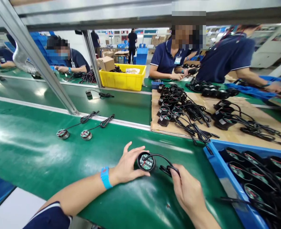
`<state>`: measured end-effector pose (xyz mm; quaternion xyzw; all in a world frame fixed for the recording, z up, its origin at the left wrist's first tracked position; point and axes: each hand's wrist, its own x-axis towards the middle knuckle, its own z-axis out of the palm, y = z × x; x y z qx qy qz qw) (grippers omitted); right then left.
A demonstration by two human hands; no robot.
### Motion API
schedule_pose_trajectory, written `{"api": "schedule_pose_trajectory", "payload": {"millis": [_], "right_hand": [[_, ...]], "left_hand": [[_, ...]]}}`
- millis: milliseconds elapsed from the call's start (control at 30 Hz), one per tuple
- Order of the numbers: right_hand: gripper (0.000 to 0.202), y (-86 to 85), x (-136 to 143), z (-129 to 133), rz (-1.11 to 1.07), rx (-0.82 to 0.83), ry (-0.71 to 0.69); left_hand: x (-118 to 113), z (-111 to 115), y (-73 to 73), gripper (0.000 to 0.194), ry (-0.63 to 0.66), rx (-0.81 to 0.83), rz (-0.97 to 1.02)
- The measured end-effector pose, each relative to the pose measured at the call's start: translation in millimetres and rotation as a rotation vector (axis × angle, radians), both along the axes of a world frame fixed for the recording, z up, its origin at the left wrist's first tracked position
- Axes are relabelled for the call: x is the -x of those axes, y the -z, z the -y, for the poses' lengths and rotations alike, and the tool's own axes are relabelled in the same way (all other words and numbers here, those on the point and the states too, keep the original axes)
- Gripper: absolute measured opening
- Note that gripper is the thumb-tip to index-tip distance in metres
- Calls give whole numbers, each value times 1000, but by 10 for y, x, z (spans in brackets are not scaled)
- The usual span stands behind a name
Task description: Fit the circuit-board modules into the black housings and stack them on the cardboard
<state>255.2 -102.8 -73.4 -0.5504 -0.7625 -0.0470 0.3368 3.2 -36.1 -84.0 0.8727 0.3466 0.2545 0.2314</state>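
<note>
- Left of the black housing (pixel 146 161) and beyond it, well apart on the green table (pixel 121 133): two bare round cores (pixel 86 135), each with a bundled lead (pixel 106 121) running off to the far right.
- Just left of the black housing: left hand (pixel 128 165), blue wristband (pixel 105 177) behind; fingers partly open in a wide curve about the round wall, thumb along the near side, others at the far side, holding it.
- At the black housing itself: open mouth turned up, green board showing inside, short axis roughly upright; cannot tell whether resting on the table or just clear of it.
- Out of the mouth of the black housing: black cable (pixel 165 159), arching over the rim toward the right.
- Right of the black housing and a little nearer, apart from its wall: right hand (pixel 189 187), fingers closed on the looped bundle of the cable; left hand the nearer to the housing, right hand linked only through the cable.
- Beyond the black housing, to the right: cardboard sheet (pixel 228 136) with similar cabled housings (pixel 165 119).
- Farthest right of the black housing, past the right hand: blue tray (pixel 216 162), filled with more cabled units (pixel 237 170).
</note>
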Motion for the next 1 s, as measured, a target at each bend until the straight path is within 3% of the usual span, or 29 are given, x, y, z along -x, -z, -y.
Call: {"api": "schedule_pose_trajectory", "payload": {"millis": [233, 367, 533, 667, 733, 867, 1000], "right_hand": [[31, 73, -61, -30, 62, 75, 36], [30, 80, -178, -40, 126, 199, 57], [28, -9, -348, -25, 106, 367, -57], [72, -96, -117, -97, 55, 254, -137], [81, -138, 88, -163, 139, 235, -215], [72, -236, 361, -300, 332, 367, -262], [64, -319, 396, -365, 338, 499, -263]], "left_hand": [[-7, 15, 69, 85, 79, 28, -15], [-9, -13, 108, 85, 131, 114, -103], [3, -25, 105, 84, 172, 219, -98], [-8, -22, 152, 126, 178, 237, -81], [-11, -25, 185, 143, 169, 232, -68], [14, -47, 203, 156, 169, 251, 2], [48, -56, 169, 154, 190, 295, 63]]}}
